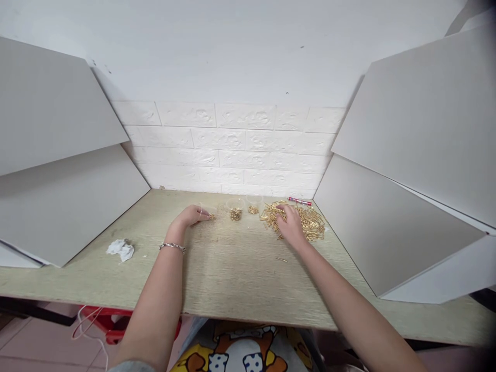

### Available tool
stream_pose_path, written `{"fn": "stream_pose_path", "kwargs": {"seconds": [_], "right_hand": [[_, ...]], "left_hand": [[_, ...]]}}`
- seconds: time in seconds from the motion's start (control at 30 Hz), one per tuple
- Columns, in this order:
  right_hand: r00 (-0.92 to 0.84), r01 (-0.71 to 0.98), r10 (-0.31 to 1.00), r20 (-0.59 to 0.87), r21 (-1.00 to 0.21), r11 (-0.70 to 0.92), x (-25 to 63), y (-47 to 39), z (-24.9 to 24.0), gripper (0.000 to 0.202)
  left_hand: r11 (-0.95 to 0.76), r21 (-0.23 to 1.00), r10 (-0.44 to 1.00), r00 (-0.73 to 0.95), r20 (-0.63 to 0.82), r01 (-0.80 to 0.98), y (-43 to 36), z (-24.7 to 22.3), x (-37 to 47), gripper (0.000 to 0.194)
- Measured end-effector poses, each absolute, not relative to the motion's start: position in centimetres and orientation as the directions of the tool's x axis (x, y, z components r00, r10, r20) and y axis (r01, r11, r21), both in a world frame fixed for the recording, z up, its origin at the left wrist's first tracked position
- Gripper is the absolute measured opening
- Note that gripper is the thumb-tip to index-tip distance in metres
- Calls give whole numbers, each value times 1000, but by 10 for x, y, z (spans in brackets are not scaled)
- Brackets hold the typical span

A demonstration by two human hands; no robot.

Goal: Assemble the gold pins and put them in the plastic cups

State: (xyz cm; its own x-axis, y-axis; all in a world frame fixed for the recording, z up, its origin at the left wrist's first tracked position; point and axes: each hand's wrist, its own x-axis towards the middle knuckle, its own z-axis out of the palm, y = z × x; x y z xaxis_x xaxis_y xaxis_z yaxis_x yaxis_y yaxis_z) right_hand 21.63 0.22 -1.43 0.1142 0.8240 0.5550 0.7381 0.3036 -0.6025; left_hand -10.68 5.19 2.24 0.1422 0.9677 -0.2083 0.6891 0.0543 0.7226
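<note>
My left hand (194,214) is at a small clear cup (212,210) on the left, its fingers close together by some tiny gold pieces (212,217). Whether a piece is pinched between those fingertips is too small to see. On the right, my right hand (290,221) reaches over a spread pile of thin gold metal pins (310,222). Its thumb and forefinger are apart above the pins. Between the hands stand two more clear cups with small gold pieces, a middle cup (235,211) and another cup (253,206) to its right.
A red marker pen (299,201) lies behind the pile. Loose pins (281,259) rest nearer me on the wooden table (232,279). Crumpled white tissue (120,249) lies at left. Grey-white panels (70,201) lean on both sides, before a white brick-patterned wall (232,139).
</note>
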Motion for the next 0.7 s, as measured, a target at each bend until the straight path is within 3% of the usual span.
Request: {"fn": "stream_pose_path", "kwargs": {"seconds": [0.2, 0.4, 0.7], "right_hand": [[118, 738, 820, 560, -602, 305, 217, 3, -15, 29], [104, 740, 808, 580, -588, 327, 214, 1, -14, 28], [78, 702, 826, 558, -620, 352, 213, 2, -18, 27]], "left_hand": [[14, 639, 991, 76, -113, 769, 49, 25, -104, 35], [-143, 553, 989, 142, 45, 821, 49, 34, -105, 25], [-127, 450, 992, 123, 39, 884, 42, 46, -100, 26]]}}
